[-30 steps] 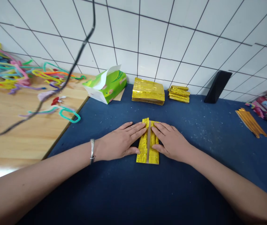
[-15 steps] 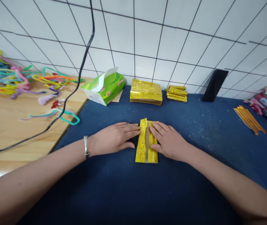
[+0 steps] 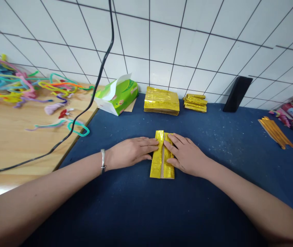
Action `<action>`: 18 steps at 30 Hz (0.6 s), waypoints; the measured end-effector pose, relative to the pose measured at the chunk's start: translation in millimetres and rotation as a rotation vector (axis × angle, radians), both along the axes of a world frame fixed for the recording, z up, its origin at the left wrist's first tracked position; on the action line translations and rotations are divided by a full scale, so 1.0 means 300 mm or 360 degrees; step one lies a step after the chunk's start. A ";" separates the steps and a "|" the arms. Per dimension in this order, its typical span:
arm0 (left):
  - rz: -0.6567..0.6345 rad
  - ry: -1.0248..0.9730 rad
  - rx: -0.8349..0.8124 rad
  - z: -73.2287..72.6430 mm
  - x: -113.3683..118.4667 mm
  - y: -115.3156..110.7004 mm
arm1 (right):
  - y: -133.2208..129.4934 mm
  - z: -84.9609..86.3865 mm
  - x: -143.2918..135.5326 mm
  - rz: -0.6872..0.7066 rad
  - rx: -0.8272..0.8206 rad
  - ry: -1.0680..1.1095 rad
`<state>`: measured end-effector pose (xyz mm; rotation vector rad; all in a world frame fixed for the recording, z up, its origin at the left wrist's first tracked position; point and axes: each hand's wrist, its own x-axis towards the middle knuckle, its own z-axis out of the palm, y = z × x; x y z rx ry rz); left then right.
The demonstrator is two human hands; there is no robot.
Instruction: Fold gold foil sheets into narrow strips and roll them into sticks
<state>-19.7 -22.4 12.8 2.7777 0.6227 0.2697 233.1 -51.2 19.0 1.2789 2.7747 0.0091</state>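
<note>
A sheet of gold foil paper [image 3: 157,164] lies on the dark blue table surface [image 3: 125,206], both long sides folded in toward the middle. A narrow pale strip shows between the two flaps. My left hand [image 3: 133,152], with a silver bracelet [image 3: 103,160] at the wrist, rests its outstretched fingertips on the left flap. On the right flap lie the spread fingers of my right hand [image 3: 186,154], pressing it flat.
Behind the sheet sit a stack of gold paper [image 3: 161,100], folded gold strips [image 3: 195,103], a green tissue pack [image 3: 119,96] and a leaning black phone [image 3: 237,94]. Fuzzy craft wires [image 3: 58,87] and a black cable [image 3: 97,82] are left; orange-gold strips [image 3: 276,132] lie right.
My left hand has moved slightly right, onto the left flap. That flap lies straighter, and the pale gap between the flaps is narrower. My right hand has stayed on its flap.
</note>
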 end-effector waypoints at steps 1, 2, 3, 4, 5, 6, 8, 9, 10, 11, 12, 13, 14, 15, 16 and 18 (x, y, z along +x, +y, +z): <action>0.0000 -0.0005 -0.0010 -0.002 0.002 0.000 | 0.000 0.000 0.000 0.0003 0.0002 0.0003; -0.0002 -0.0008 -0.0020 -0.005 0.004 -0.001 | -0.001 0.000 0.000 0.0005 0.0004 0.0004; -0.0001 -0.0007 -0.0029 -0.008 0.008 -0.001 | -0.001 -0.001 0.000 0.0007 0.0006 0.0004; 0.0004 -0.0003 -0.0035 -0.010 0.012 -0.002 | -0.002 -0.002 0.000 0.0009 0.0009 0.0005; 0.0014 0.0001 -0.0038 -0.012 0.016 -0.004 | -0.003 -0.003 0.000 0.0008 0.0011 0.0007; 0.0029 0.0000 -0.0038 -0.014 0.022 -0.006 | -0.003 -0.004 0.000 0.0007 0.0013 0.0009; 0.0065 -0.0008 -0.0030 -0.015 0.033 -0.012 | -0.004 -0.006 0.000 0.0001 0.0015 0.0019; 0.0081 -0.0012 -0.0023 -0.015 0.038 -0.015 | -0.004 -0.007 0.000 -0.0004 0.0014 0.0023; 0.0091 -0.0014 -0.0016 -0.015 0.042 -0.018 | -0.004 -0.008 0.000 -0.0008 0.0011 0.0028; 0.0096 -0.0012 -0.0010 -0.014 0.046 -0.022 | -0.004 -0.008 -0.001 -0.0012 0.0007 0.0033; 0.0096 -0.0006 -0.0006 -0.013 0.049 -0.025 | -0.004 -0.009 -0.001 -0.0014 0.0002 0.0038; 0.0094 0.0001 -0.0002 -0.012 0.051 -0.028 | -0.004 -0.009 -0.001 -0.0015 -0.0004 0.0043; 0.0091 0.0007 0.0001 -0.011 0.053 -0.030 | -0.003 -0.009 -0.001 -0.0016 -0.0008 0.0047; 0.0090 0.0013 0.0005 -0.010 0.055 -0.031 | -0.003 -0.009 -0.001 -0.0018 -0.0010 0.0052; 0.0091 0.0016 0.0008 -0.010 0.057 -0.031 | -0.002 -0.009 0.000 -0.0018 -0.0013 0.0055; 0.0102 0.0012 0.0012 -0.010 0.060 -0.031 | 0.000 -0.007 0.002 -0.0017 -0.0018 0.0060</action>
